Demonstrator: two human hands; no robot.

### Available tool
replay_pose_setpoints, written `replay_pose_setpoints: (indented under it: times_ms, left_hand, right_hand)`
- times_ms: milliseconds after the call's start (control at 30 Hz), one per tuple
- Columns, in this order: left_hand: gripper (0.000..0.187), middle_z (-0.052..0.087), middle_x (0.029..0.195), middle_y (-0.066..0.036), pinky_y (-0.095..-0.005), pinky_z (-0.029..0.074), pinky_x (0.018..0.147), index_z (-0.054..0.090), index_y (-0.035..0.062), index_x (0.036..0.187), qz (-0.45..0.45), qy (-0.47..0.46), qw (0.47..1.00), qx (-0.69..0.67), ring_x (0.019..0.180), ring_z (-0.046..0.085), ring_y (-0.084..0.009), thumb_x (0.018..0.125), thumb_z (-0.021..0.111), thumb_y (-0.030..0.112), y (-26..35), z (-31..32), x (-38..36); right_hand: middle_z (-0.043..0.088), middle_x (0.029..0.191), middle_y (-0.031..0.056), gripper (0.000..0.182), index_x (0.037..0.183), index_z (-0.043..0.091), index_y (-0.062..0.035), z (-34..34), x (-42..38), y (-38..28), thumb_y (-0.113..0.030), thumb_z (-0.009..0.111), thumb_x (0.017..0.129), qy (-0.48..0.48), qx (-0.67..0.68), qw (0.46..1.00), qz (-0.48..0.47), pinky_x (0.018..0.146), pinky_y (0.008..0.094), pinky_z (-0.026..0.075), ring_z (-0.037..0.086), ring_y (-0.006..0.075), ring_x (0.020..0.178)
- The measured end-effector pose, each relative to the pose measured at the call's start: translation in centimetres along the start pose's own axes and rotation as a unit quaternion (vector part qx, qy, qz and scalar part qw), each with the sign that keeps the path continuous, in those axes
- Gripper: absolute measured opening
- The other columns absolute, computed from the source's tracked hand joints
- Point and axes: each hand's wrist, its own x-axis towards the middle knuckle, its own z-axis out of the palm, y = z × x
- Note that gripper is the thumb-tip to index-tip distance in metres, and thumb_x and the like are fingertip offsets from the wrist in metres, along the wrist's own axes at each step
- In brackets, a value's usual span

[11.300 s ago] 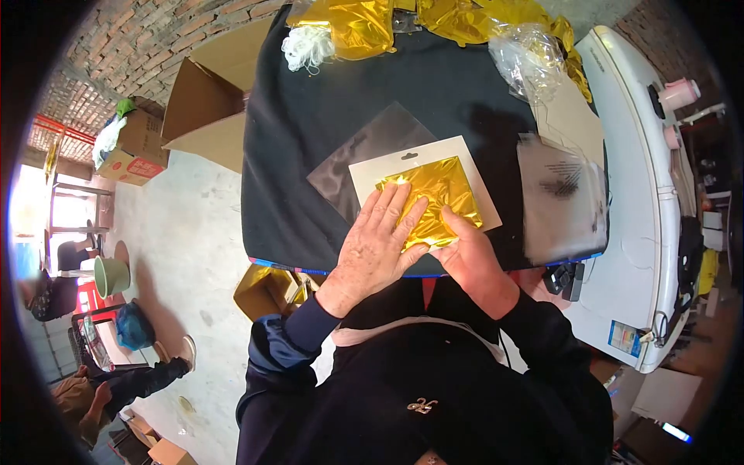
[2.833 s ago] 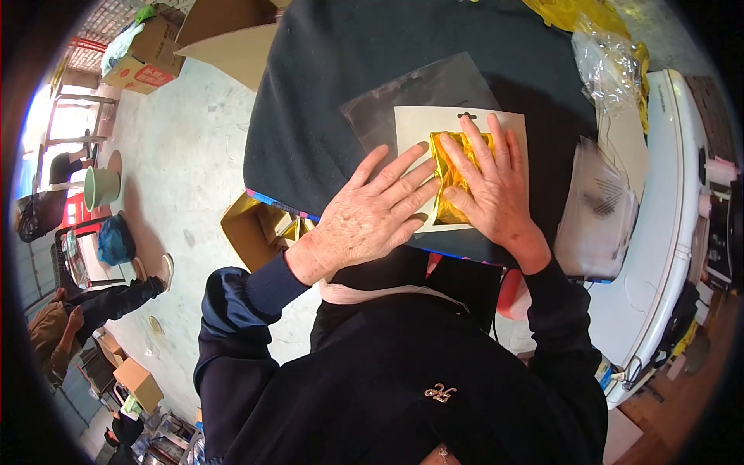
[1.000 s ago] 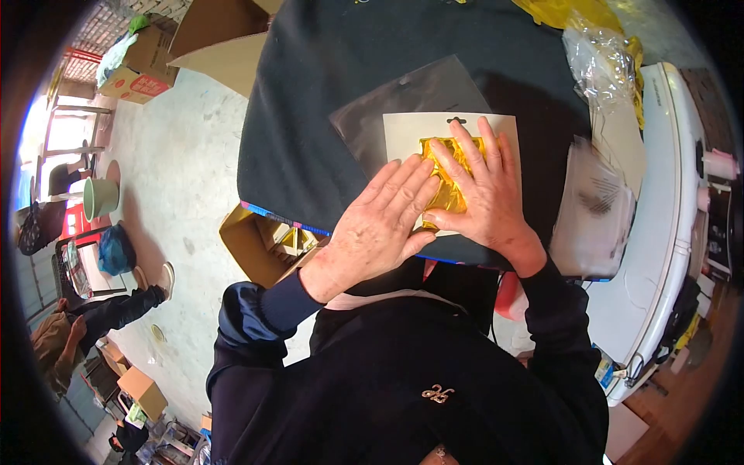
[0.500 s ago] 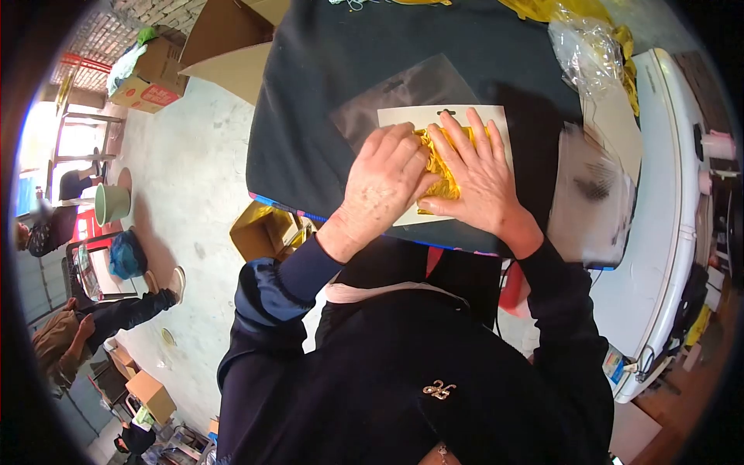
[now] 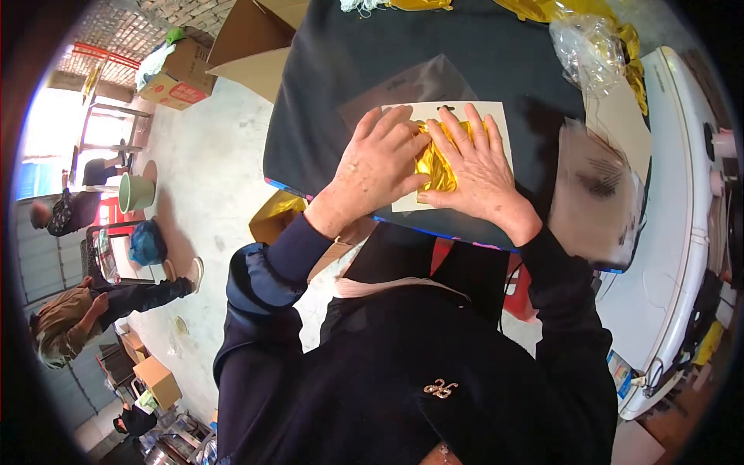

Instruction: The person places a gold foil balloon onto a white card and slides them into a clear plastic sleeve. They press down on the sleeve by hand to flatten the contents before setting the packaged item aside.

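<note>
A piece of shiny gold foil (image 5: 436, 169) lies on a white card (image 5: 404, 203) with a hanging slot at its top edge. My right hand (image 5: 482, 172) rests flat over the foil's right side, fingers spread. From the left, my left hand (image 5: 375, 164) reaches over the card's left part; its fingertips touch the foil, and the thumb stands apart from the fingers. Neither hand grips anything. The foil is partly covered by both hands. Behind the card, a clear plastic sleeve (image 5: 434, 81) lies on the black cloth (image 5: 325, 101).
Clear plastic sleeves (image 5: 593, 198) are stacked at the table's right edge. Crumpled clear plastic (image 5: 589, 54) and gold foil sheets (image 5: 535, 9) lie at the far right. A cardboard box (image 5: 263, 54) stands beyond the left edge. Other people, including a seated person (image 5: 70, 318), are at far left.
My left hand has moved slightly left, and its fingers are straighter. The foil between my hands looks smoother. My right hand stays spread on it. The view has shifted slightly.
</note>
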Motion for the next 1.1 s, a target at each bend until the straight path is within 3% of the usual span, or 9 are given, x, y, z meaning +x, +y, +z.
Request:
replay_pose_setpoints:
  times_ms: [233,300,433,467,567,600,733,833,1100]
  left_hand:
    - [0.065,0.06,0.15,-0.01,-0.0597,0.024,0.131,0.063,0.0172,0.152,-0.014,0.019,1.0,-0.003,0.154,0.043,-0.0342,0.098,0.07,0.054,0.0,1.0,-1.0]
    - [0.062,0.059,0.151,-0.011,-0.0597,0.023,0.132,0.064,0.0173,0.151,-0.02,0.027,0.999,0.0,0.156,0.041,-0.0344,0.099,0.069,0.051,0.3,0.9,-1.1]
    - [0.072,0.056,0.155,-0.018,-0.0584,0.033,0.128,0.057,0.004,0.153,-0.019,0.122,0.99,-0.062,0.155,0.043,-0.0418,0.086,0.075,0.026,2.0,0.4,0.6]
    - [0.076,0.05,0.16,-0.028,-0.0585,0.036,0.126,0.047,-0.0014,0.159,0.011,0.134,0.988,-0.08,0.155,0.041,-0.048,0.09,0.074,0.02,2.2,0.4,1.2]
    - [0.073,0.03,0.172,-0.035,-0.0561,0.026,0.132,0.034,-0.0043,0.167,-0.029,0.157,0.944,-0.289,0.161,0.031,-0.0488,0.109,0.06,0.03,4.4,3.0,2.2]
    - [0.082,0.021,0.173,-0.039,-0.0556,0.025,0.132,0.028,-0.0054,0.169,-0.06,0.119,0.945,-0.299,0.162,0.026,-0.0522,0.109,0.061,0.04,4.8,3.4,2.4]
    - [0.087,0.018,0.174,-0.039,-0.0564,0.023,0.132,0.027,-0.0046,0.169,-0.09,0.126,0.956,-0.248,0.164,0.017,-0.054,0.109,0.06,0.05,5.7,4.6,2.7]
    - [0.092,0.023,0.171,-0.041,-0.0613,0.026,0.13,0.03,-0.0032,0.169,-0.082,0.143,0.959,-0.232,0.16,0.022,-0.0602,0.104,0.066,0.05,5.7,4.9,2.9]
    - [0.083,0.026,0.171,-0.039,-0.0586,0.027,0.13,0.034,-0.0037,0.168,-0.088,0.146,0.972,-0.161,0.16,0.027,-0.055,0.109,0.058,0.049,6.2,5.7,3.0]
  right_hand:
    - [0.022,0.18,0.0154,0.124,0.174,0.029,-0.0158,-0.7,0.1,0.1,-0.075,0.079,0.077,-0.035,0.034,0.999,0.005,0.135,0.0623,0.0,0.004,0.0436,0.168]
    - [0.023,0.18,0.0148,0.122,0.173,0.031,-0.0172,-0.5,0.1,0.0,-0.08,0.074,0.078,-0.033,0.023,0.999,0.003,0.134,0.0625,0.0,0.005,0.044,0.167]
    - [0.025,0.179,0.0141,0.116,0.172,0.036,-0.0207,0.4,0.1,0.5,-0.09,0.063,0.082,-0.02,-0.001,1.0,-0.005,0.134,0.0622,-0.002,0.007,0.0449,0.168]
    - [0.026,0.179,0.0144,0.114,0.172,0.036,-0.0211,0.5,0.1,0.5,-0.089,0.062,0.084,-0.022,-0.002,1.0,-0.008,0.134,0.0617,-0.002,0.007,0.0451,0.168]
    - [0.026,0.179,0.0156,0.107,0.171,0.038,-0.0221,0.0,0.2,0.2,-0.085,0.061,0.087,-0.045,-0.004,0.999,0.011,0.134,0.0605,-0.002,0.005,0.0455,0.168]
    - [0.027,0.179,0.0164,0.102,0.171,0.039,-0.0191,0.2,0.2,0.1,-0.079,0.061,0.091,-0.039,-0.025,0.999,0.012,0.135,0.0594,-0.003,0.004,0.0454,0.169]
    - [0.028,0.178,0.0173,0.097,0.171,0.036,-0.0143,0.4,0.0,0.3,-0.071,0.058,0.095,-0.052,-0.053,0.997,0.01,0.135,0.0594,-0.004,0.003,0.0443,0.169]
    - [0.028,0.178,0.0177,0.096,0.172,0.033,-0.0114,0.6,0.2,0.5,-0.068,0.057,0.097,-0.035,-0.057,0.998,0.003,0.135,0.0591,-0.005,0.003,0.0436,0.169]
    - [0.023,0.181,0.0188,0.095,0.173,0.028,-0.0072,0.5,-0.3,0.6,-0.061,0.057,0.1,-0.007,-0.006,1.0,0.001,0.134,0.0606,-0.004,0.006,0.0412,0.17]
